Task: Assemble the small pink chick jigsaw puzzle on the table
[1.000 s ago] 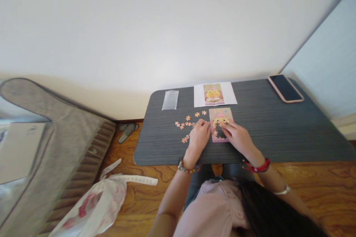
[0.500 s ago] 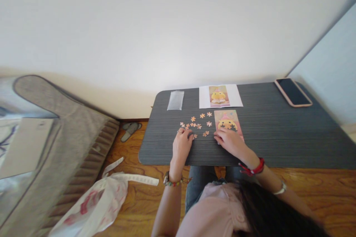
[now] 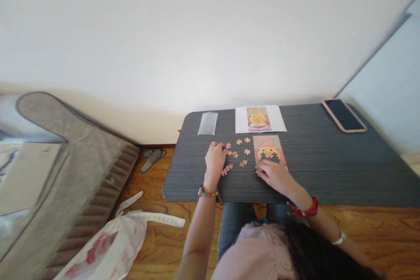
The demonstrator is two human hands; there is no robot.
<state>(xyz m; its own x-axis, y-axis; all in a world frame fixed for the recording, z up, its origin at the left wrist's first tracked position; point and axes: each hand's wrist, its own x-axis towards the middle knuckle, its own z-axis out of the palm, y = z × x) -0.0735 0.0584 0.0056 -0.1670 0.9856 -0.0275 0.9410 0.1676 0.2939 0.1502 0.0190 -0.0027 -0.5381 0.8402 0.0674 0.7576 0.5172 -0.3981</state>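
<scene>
From my end of the head feed, taking the partly assembled jigsaw puzzle (image 3: 268, 141) as the clock's centre and the wall as 12, the left hand (image 3: 215, 159) lies at 9 o'clock. A second ago it was against the puzzle's left edge; now it is out among the loose jigsaw pieces (image 3: 243, 163). Compared with half a second ago, it has slid a little toward the wall, covering the leftmost pieces and baring a cluster at 8 o'clock. Its fingers are curled down beside several pieces; I can't tell whether they pinch one.

The right hand (image 3: 274, 174) has drawn back from the puzzle's middle since a second ago and rests over its 6 o'clock end, fingers close together near the lower left corner. I can't tell whether it pinches anything. The jagged gap across the yellow figure shows partly above it.

The printed reference sheet (image 3: 259, 119) remains near 12, the clear plastic sleeve (image 3: 208, 123) at 10, and the smartphone (image 3: 344, 115) at 2 on the dark tabletop (image 3: 328, 166).
</scene>
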